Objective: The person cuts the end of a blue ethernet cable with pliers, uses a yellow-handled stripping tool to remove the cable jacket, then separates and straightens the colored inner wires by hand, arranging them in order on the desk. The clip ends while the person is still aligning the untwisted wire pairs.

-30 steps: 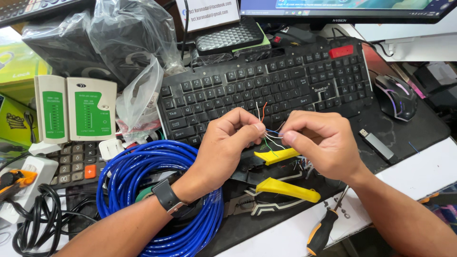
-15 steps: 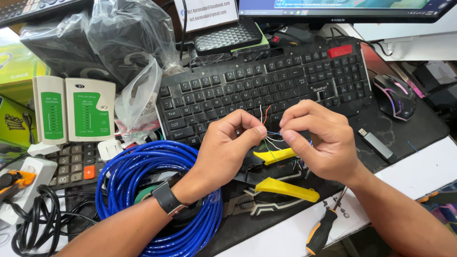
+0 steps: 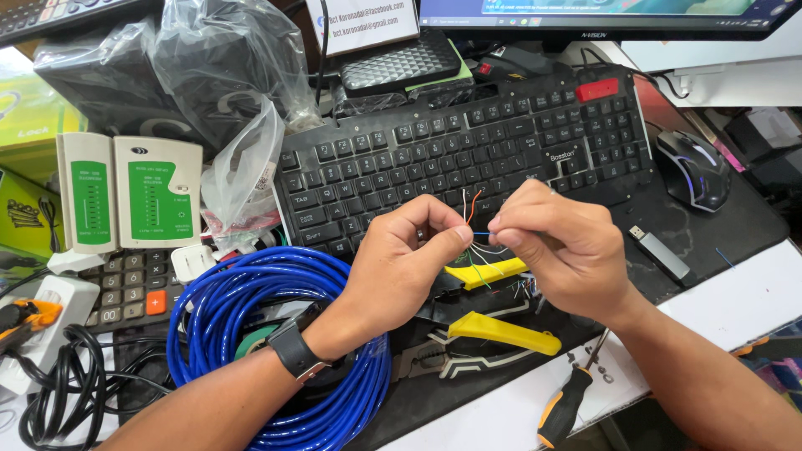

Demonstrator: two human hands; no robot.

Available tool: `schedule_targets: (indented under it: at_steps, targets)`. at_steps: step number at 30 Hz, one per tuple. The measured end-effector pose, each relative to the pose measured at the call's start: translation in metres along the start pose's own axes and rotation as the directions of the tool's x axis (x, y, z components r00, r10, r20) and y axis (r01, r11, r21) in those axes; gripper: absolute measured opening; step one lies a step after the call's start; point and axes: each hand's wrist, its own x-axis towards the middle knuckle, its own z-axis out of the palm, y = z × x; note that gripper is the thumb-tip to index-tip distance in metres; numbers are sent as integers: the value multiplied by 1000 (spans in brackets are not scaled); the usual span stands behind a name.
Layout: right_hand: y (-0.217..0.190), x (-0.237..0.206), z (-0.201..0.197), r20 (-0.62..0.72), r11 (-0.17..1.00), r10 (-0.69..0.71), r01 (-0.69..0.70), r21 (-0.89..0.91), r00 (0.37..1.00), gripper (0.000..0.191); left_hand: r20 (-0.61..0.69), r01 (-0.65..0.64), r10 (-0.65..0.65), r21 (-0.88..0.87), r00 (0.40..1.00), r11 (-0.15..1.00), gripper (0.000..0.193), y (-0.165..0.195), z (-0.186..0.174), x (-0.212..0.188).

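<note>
A computer repair bench here: keyboard (image 3: 468, 159) centre frame, cable tester (image 3: 129, 205) at left, coiled blue cable (image 3: 276, 334) and crimping pliers (image 3: 493, 321) lower down.

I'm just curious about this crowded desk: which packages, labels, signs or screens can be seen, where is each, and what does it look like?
Monitor: top right behind the keyboard, dark frame, only its bottom strip visible.
Paper sign: top centre, white card with dark print.
Cable tester: left, two cream units with green label panels.
Plastic bags: upper left, clear and crinkled over dark things.
Cardboard boxes: far left edge, yellow-green.
</note>
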Motion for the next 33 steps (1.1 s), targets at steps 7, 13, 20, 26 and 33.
schedule_targets:
  at_steps: [7, 13, 20, 26, 33]
  targets:
    - [0, -5, 0, -21, 998, 51, -51, 28, 998, 10, -6, 12, -12, 8, 1000, 1000, 14, 1, 1, 0]
    - [2, -8, 7, -58, 992, 30, -22, 127, 998, 35, -52, -21, 23, 44, 998, 999, 15, 1, 1, 0]
    - [-2, -3, 9, -73, 963, -176, 156, -219, 982, 38, -77, -47, 50, 44, 996, 998, 16, 1, 2, 0]
    - [-14, -1, 13, 36, 883, -246, 239, -404, 969, 25, -87, 25, -20, 48, 996, 999, 16, -1, 1, -1]
    - [-15, 1, 12, 24, 929, -227, 224, -293, 974, 35, -15, 3, -6, -201, 1000, 979, 14, -4, -5, 2]
